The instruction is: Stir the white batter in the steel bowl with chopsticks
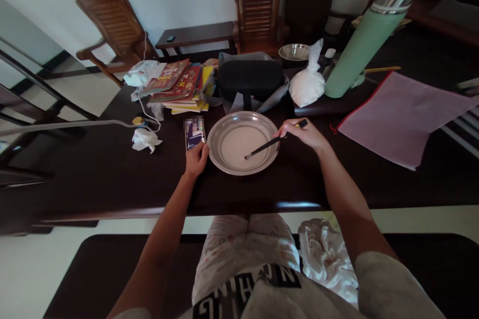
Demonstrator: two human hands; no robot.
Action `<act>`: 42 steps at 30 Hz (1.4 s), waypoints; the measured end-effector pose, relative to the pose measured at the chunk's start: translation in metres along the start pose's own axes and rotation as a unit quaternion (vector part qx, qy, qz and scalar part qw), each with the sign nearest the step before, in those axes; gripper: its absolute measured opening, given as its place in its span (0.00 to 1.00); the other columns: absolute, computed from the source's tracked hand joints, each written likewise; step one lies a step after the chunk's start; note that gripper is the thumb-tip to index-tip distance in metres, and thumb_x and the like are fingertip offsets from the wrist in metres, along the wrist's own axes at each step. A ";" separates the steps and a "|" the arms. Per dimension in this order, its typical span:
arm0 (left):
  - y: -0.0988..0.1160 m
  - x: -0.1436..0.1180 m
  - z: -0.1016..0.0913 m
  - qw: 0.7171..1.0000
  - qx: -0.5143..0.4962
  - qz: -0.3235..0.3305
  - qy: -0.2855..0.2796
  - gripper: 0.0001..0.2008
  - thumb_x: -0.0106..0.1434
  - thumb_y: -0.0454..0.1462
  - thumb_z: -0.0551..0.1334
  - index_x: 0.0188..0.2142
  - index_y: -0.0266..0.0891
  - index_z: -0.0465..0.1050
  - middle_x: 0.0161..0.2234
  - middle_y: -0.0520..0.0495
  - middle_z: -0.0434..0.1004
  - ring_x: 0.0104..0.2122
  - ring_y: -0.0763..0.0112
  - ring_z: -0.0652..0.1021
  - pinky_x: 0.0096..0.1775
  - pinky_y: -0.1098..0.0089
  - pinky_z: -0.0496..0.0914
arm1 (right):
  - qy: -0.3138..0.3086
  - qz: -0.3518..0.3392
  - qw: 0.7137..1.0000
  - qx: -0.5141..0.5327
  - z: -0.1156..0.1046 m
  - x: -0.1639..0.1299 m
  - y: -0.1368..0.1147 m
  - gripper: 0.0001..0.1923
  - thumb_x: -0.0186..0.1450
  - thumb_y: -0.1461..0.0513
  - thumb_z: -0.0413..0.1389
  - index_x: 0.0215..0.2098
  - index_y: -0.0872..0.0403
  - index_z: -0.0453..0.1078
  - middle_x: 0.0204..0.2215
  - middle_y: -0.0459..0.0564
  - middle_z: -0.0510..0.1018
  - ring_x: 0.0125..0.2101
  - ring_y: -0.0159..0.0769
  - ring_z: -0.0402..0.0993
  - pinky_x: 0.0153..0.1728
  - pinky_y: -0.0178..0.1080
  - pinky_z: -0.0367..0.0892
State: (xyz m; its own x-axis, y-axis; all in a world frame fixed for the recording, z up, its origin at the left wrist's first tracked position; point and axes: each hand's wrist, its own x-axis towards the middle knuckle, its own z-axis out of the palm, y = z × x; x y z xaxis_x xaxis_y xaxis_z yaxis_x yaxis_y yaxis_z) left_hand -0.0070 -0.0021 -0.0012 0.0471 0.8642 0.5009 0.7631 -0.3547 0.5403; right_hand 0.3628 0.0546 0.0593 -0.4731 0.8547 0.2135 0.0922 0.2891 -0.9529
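Note:
A wide metal basin [224,162] rests on the dark table in front of me. Inside it is a smooth whitish surface; whether that is liquid or powder I cannot make out. My right hand [299,132], over the basin's right rim, grips a pair of black chopsticks [265,146], whose tips slant down into the middle of the basin. Left of the basin, my left hand [196,160] is curled over the lower end of a phone [194,135] with a lit screen. Its thumb lies close to the basin's left rim, and what its fingers hold is hidden.
Behind the basin sits a black case [250,79], with stacked books [181,84] to its left. A knotted bag of white powder [307,87] and a tall green flask [364,45] stand back right. A pink mesh pouch [396,119] lies right, crumpled tissue [145,139] left.

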 end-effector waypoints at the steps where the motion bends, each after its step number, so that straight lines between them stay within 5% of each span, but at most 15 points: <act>1: 0.000 0.000 0.000 1.000 0.000 -0.001 0.000 0.20 0.69 0.45 0.51 0.22 0.40 0.59 0.17 0.54 0.57 0.19 0.76 0.61 0.24 0.72 0.55 | -0.012 -0.003 1.000 0.004 0.003 0.001 0.002 0.21 0.64 0.44 0.58 0.27 0.51 0.78 0.31 0.49 0.85 0.37 0.38 0.80 0.42 0.41 0.73; 8: 0.001 0.001 -0.001 1.000 0.000 -0.007 0.001 0.23 0.69 0.48 0.52 0.21 0.40 0.56 0.17 0.54 0.56 0.19 0.76 0.59 0.24 0.72 0.55 | 0.072 -0.019 0.997 -0.015 -0.008 -0.001 0.000 0.22 0.66 0.45 0.57 0.25 0.51 0.77 0.29 0.49 0.84 0.35 0.39 0.81 0.39 0.41 0.72; 14: 0.003 0.001 -0.002 1.000 -0.004 -0.013 -0.003 0.23 0.69 0.49 0.52 0.20 0.40 0.56 0.16 0.54 0.56 0.19 0.76 0.59 0.24 0.71 0.55 | -0.017 -0.001 1.000 -0.003 0.004 0.002 0.002 0.19 0.64 0.45 0.59 0.29 0.51 0.78 0.34 0.49 0.85 0.37 0.38 0.80 0.39 0.40 0.73; 20: 0.003 0.001 -0.001 1.000 0.001 -0.007 -0.001 0.22 0.69 0.48 0.51 0.21 0.40 0.57 0.17 0.54 0.56 0.19 0.77 0.59 0.24 0.71 0.55 | 0.067 -0.019 0.997 -0.021 -0.007 -0.002 -0.001 0.21 0.66 0.46 0.57 0.26 0.51 0.77 0.30 0.50 0.85 0.36 0.38 0.80 0.35 0.39 0.70; 27: 0.002 0.000 -0.002 1.000 0.005 -0.016 -0.004 0.22 0.69 0.47 0.51 0.21 0.40 0.57 0.17 0.54 0.57 0.19 0.76 0.59 0.25 0.71 0.55 | -0.029 -0.005 1.000 -0.010 0.010 0.002 0.004 0.19 0.64 0.46 0.58 0.30 0.50 0.79 0.36 0.49 0.85 0.34 0.35 0.78 0.36 0.39 0.72; 33: 0.001 0.000 -0.001 1.000 0.009 -0.011 -0.006 0.22 0.69 0.47 0.51 0.21 0.40 0.57 0.17 0.54 0.57 0.19 0.76 0.60 0.24 0.70 0.55 | 0.063 -0.016 0.998 -0.025 -0.002 -0.002 -0.003 0.21 0.66 0.45 0.56 0.26 0.50 0.77 0.30 0.50 0.84 0.35 0.38 0.80 0.32 0.39 0.70; 39: 0.000 0.000 0.000 1.000 0.003 -0.010 -0.005 0.22 0.69 0.47 0.51 0.21 0.40 0.57 0.17 0.54 0.57 0.19 0.75 0.60 0.25 0.70 0.55 | -0.041 0.011 0.999 -0.008 0.008 0.002 0.002 0.19 0.64 0.45 0.59 0.29 0.50 0.79 0.36 0.49 0.85 0.32 0.34 0.77 0.34 0.39 0.72; 42: 0.000 0.000 0.000 1.000 0.003 -0.009 -0.005 0.21 0.69 0.46 0.51 0.21 0.40 0.58 0.17 0.54 0.58 0.19 0.75 0.60 0.25 0.70 0.55 | -0.012 -0.005 1.000 -0.022 0.006 0.003 0.005 0.18 0.64 0.46 0.58 0.31 0.50 0.79 0.39 0.49 0.85 0.32 0.34 0.76 0.35 0.39 0.71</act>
State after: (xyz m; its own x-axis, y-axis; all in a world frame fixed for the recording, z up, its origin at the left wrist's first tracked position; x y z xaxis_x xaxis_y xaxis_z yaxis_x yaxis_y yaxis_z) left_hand -0.0073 -0.0024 -0.0015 0.0393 0.8737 0.4849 0.7674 -0.3372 0.5454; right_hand 0.3561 0.0557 0.0542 -0.4956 0.8410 0.2171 0.1256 0.3167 -0.9402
